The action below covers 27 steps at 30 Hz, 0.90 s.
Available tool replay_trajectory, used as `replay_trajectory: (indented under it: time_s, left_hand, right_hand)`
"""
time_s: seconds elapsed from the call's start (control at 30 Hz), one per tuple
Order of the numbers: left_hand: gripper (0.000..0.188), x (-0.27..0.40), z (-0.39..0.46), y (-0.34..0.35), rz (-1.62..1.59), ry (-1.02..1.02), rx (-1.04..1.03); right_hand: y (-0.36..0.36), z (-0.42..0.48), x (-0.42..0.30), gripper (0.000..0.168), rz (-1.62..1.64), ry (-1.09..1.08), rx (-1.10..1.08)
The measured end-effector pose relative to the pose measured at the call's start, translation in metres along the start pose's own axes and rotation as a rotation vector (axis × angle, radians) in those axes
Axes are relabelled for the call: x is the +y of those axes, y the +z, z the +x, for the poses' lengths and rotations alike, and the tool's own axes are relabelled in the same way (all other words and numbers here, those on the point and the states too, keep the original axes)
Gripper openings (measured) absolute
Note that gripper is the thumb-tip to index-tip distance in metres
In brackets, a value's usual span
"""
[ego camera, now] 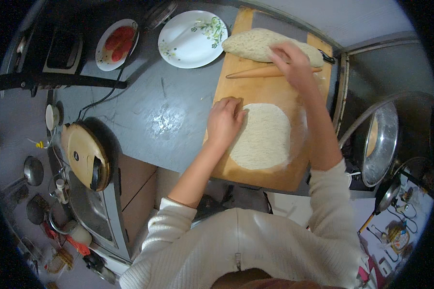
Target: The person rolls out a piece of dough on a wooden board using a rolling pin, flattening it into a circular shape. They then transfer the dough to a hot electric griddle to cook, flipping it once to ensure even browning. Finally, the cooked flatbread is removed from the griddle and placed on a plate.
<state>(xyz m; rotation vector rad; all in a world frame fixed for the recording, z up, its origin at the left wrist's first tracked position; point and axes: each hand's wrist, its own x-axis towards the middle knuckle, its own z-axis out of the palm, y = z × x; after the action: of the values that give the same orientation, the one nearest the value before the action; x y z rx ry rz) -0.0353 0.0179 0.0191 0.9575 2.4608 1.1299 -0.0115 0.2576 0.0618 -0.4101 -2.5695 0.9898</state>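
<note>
A flat, rounded sheet of rolled dough (262,137) lies on the wooden board (231,173). My left hand (225,121) rests at the board's left edge, fingers bent and thumb beside the sheet's upper left rim; nothing shows in its grasp. Over the far end of the board, my right hand (291,59) is blurred, its fingers curled near the thumb. It hides part of a thick log of speckled dough (251,45) and of a tapered wooden rolling pin (255,72). Whether the fingertips touch the log or pinch something is unclear.
A white plate with green flowers (188,39) stands left of the dough log. Farther left is a dish with red contents (117,45). A round electric griddle (83,151) sits by the grey counter's (159,108) left edge. At right are a metal basin (385,141) and a dark-handled tool (326,57).
</note>
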Motion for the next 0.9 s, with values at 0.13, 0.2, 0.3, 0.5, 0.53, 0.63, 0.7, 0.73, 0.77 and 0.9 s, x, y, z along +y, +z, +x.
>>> replay_trajectory:
  time_s: [0.13,0.2,0.3,0.5,0.53,0.63,0.7,0.73,0.77,0.9]
  left_hand:
    - [0.027,0.007,0.014,0.013,0.055,-0.033,-0.107]
    - [0.026,0.006,0.019,0.017,0.084,-0.012,-0.142]
    - [0.023,0.005,0.023,0.013,0.130,0.007,-0.199]
    - [0.018,0.017,0.021,0.024,0.262,0.079,-0.191]
    - [0.019,0.018,0.020,0.027,0.278,0.072,-0.202]
    - [0.018,0.022,0.018,0.029,0.217,0.021,-0.233]
    - [0.019,0.023,0.017,0.027,0.156,-0.006,-0.262]
    - [0.020,0.023,0.017,0.025,0.133,-0.011,-0.282]
    - [0.022,0.022,0.017,0.024,0.109,-0.016,-0.301]
    - [0.027,0.007,0.017,0.022,-0.081,-0.062,-0.318]
  right_hand:
    - [-0.018,-0.098,0.015,0.021,-0.014,0.575,0.055]
    - [-0.020,-0.138,0.035,0.021,0.016,0.613,0.135]
    - [-0.034,-0.178,0.039,0.021,0.006,0.732,0.241]
    - [-0.013,-0.203,0.025,0.022,0.053,0.850,0.124]
    - [-0.007,-0.199,0.019,0.023,0.018,0.880,0.087]
    - [0.002,-0.192,0.011,0.022,0.043,0.841,0.045]
    - [0.005,-0.188,0.005,0.022,0.039,0.801,0.032]
    - [0.006,-0.185,0.003,0.023,0.005,0.797,0.022]
    - [0.007,-0.184,0.002,0.023,-0.028,0.791,0.011]
    - [0.013,-0.187,0.012,0.027,-0.081,0.655,-0.014]
